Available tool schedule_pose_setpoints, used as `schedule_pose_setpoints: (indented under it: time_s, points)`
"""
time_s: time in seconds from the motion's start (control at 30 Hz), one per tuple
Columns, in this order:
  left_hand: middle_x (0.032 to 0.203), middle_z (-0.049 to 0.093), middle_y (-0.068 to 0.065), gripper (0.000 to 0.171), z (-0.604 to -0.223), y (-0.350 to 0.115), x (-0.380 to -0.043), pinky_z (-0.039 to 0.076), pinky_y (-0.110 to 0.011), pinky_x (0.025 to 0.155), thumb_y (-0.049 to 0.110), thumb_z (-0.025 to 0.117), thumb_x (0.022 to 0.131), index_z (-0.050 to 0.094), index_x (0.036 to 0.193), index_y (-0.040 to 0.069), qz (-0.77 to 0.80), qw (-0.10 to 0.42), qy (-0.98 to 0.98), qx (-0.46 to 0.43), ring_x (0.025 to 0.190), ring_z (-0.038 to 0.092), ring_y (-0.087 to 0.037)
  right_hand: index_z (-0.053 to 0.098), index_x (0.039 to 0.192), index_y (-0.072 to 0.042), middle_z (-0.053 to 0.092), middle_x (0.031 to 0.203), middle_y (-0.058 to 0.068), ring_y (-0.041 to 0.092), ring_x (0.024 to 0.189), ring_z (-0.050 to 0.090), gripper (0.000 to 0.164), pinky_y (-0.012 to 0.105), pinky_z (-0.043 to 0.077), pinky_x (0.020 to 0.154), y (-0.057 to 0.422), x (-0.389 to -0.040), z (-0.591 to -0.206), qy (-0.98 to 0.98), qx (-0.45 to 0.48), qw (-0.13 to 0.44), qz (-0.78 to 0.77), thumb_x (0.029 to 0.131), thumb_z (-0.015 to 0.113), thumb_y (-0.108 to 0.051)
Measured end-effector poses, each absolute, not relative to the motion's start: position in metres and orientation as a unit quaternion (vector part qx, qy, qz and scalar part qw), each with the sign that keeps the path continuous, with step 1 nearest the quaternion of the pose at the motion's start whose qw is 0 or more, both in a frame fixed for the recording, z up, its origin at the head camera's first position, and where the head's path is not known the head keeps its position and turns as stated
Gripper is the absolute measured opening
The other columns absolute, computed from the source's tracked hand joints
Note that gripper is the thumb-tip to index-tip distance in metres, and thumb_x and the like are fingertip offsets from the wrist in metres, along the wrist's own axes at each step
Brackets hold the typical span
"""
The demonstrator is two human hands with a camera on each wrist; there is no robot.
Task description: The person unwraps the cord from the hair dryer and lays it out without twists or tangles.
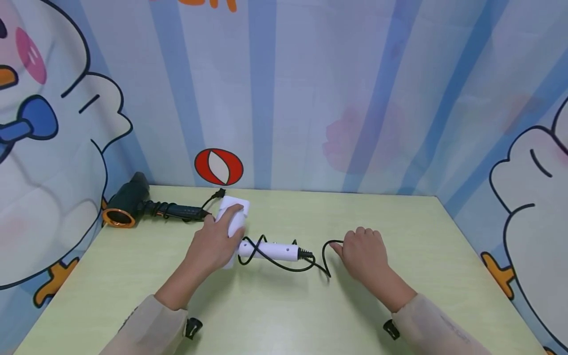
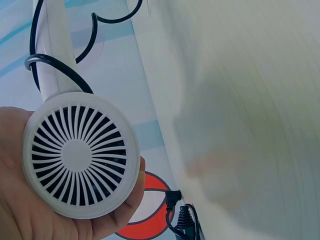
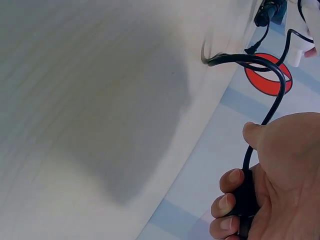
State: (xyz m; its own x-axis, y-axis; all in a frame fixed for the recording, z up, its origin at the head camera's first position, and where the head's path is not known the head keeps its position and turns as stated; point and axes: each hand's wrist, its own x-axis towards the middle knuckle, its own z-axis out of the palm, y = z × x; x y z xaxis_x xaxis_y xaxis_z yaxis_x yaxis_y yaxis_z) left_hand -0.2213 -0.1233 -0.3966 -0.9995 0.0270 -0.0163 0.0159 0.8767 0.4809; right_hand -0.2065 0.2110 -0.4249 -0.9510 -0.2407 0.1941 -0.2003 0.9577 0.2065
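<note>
My left hand (image 1: pixel 217 244) grips a white hair dryer (image 1: pixel 276 252) by its body, with the handle pointing right. In the left wrist view its round slotted air-intake grille (image 2: pixel 77 156) faces the camera, and the palm and fingers lie behind it. A black cord (image 1: pixel 284 266) loops loosely round the handle and runs to the right. My right hand (image 1: pixel 366 254) holds the far end of that cord. The right wrist view shows its fingers curled round the thick black end piece (image 3: pixel 245 195); any prongs are hidden.
A black hair dryer (image 1: pixel 133 199) with an orange-rimmed end lies at the table's back left, its cord wrapped round its handle. Its plug (image 1: pixel 219 193) lies near the back edge, by the white dryer. A printed cartoon backdrop (image 1: pixel 293 98) stands behind the pale table (image 1: pixel 275 315).
</note>
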Motion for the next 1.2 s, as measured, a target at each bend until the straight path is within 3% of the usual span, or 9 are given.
schedule_pose_setpoints:
  time_s: [0.33, 0.57, 0.8, 1.2]
  points:
    - [0.114, 0.047, -0.024, 0.057, -0.399, -0.126, -0.221, 0.049, -0.036, 0.054, 0.043, 0.053, 0.102, 0.035, 0.154, 0.033, 0.248, 0.009, 0.969, 0.016, 0.078, 0.057, -0.033, 0.047, 0.065, -0.007, 0.045, 0.066, 0.011, 0.031, 0.065, 0.051, 0.057, 0.044, 0.045, 0.068, 0.212, -0.217, -0.422, -0.991, 0.082, 0.064, -0.085, 0.104, 0.052, -0.048]
    - [0.113, 0.047, -0.025, 0.056, -0.4, -0.126, -0.22, 0.047, -0.035, 0.052, 0.042, 0.054, 0.102, 0.036, 0.154, 0.033, 0.255, 0.006, 0.967, 0.018, 0.072, 0.057, -0.032, 0.045, 0.06, -0.008, 0.042, 0.062, 0.01, 0.03, 0.057, 0.047, 0.061, 0.043, 0.045, 0.06, 0.214, -0.223, -0.41, -0.987, 0.083, 0.095, -0.096, 0.104, 0.051, -0.049]
    - [0.112, 0.047, -0.025, 0.056, -0.404, -0.128, -0.219, 0.047, -0.035, 0.052, 0.042, 0.054, 0.102, 0.036, 0.154, 0.033, 0.253, 0.01, 0.967, 0.023, 0.072, 0.056, -0.03, 0.041, 0.056, -0.01, 0.038, 0.056, 0.007, 0.026, 0.05, 0.04, 0.063, 0.038, 0.036, 0.051, 0.214, -0.228, -0.394, -0.983, 0.086, 0.143, -0.072, 0.103, 0.053, -0.049]
    - [0.112, 0.047, -0.023, 0.054, -0.409, -0.129, -0.219, 0.046, -0.035, 0.052, 0.042, 0.053, 0.102, 0.036, 0.154, 0.034, 0.26, 0.013, 0.965, 0.02, 0.071, 0.056, -0.031, 0.04, 0.058, -0.008, 0.037, 0.058, 0.009, 0.028, 0.05, 0.04, 0.06, 0.038, 0.034, 0.051, 0.214, -0.23, -0.373, -0.978, 0.093, 0.181, -0.049, 0.103, 0.055, -0.046]
